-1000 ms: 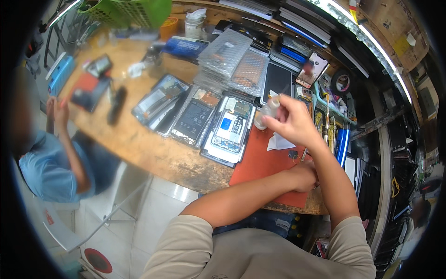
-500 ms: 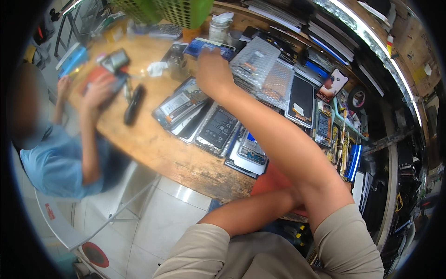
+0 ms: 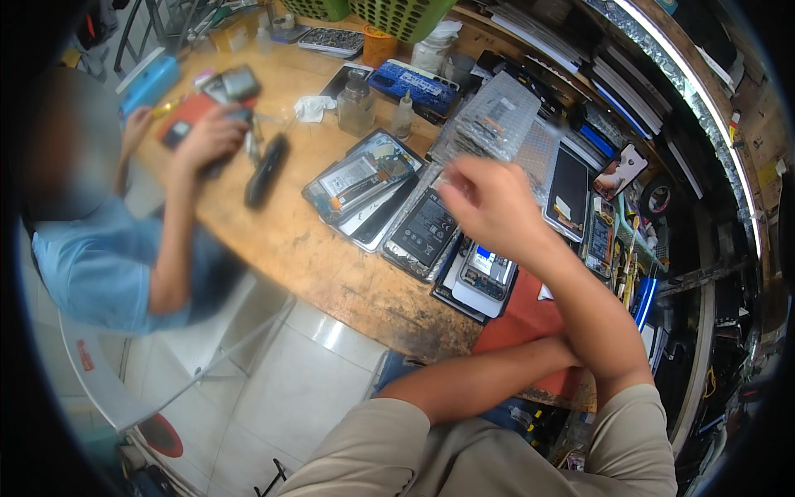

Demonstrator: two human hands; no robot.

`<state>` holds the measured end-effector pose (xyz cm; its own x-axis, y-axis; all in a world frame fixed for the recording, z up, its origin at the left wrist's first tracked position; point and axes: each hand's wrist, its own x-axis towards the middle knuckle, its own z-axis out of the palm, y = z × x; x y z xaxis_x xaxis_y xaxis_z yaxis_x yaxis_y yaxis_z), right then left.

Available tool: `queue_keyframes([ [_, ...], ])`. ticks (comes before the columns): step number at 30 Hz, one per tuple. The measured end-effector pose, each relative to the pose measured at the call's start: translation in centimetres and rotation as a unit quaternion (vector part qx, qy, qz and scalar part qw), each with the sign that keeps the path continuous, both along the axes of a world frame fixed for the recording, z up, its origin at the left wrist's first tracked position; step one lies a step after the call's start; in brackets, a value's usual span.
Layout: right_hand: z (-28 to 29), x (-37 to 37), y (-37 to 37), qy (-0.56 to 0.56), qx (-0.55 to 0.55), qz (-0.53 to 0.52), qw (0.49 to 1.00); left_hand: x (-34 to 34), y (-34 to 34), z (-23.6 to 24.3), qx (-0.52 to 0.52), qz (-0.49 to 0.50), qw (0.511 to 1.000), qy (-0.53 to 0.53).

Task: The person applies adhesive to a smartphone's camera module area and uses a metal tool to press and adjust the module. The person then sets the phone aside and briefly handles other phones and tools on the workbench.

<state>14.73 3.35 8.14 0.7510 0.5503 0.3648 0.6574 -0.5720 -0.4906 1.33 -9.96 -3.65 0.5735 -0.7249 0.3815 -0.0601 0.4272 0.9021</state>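
Note:
My right hand (image 3: 489, 199) hovers above the stack of phone parts, its fingers loosely bent and apart, with nothing visible in them. Below it lie an opened phone with a black battery (image 3: 424, 228) and another opened phone (image 3: 489, 269) on a white panel. To their left, a phone with its board and battery bare (image 3: 356, 178) rests on other panels. A small dropper bottle (image 3: 403, 116) stands upright beyond the hand, beside a glass jar (image 3: 356, 103). My left forearm (image 3: 489, 377) crosses under the right one; the left hand is hidden behind it.
Across the wooden table (image 3: 331, 286), a person in a blue shirt (image 3: 99, 265) handles a red item. A black tool (image 3: 265, 170) lies nearby. A blue phone (image 3: 414, 87), bubble-wrapped packets (image 3: 497, 112) and a green basket (image 3: 406, 18) stand farther back. A red mat (image 3: 530, 319) lies near me.
My right hand has drawn back toward me from beside the blue phone, leaving the dropper bottle in sight. The whole view has shifted slightly. My left forearm stays under the right.

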Motion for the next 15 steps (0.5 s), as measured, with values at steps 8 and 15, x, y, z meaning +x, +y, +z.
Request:
queue_keyframes([
  [8, 0.2, -8.4, -16.1, 0.127, -0.220, -0.090, 0.963, 1.0, -1.3, 0.7, 0.274, -0.030, 0.908, -0.316],
  [15, -4.8, -11.7, -21.3, 0.031, -0.192, -0.142, 0.971, 0.6, -2.7, -3.5, 0.218, -0.005, 0.923, -0.316],
])
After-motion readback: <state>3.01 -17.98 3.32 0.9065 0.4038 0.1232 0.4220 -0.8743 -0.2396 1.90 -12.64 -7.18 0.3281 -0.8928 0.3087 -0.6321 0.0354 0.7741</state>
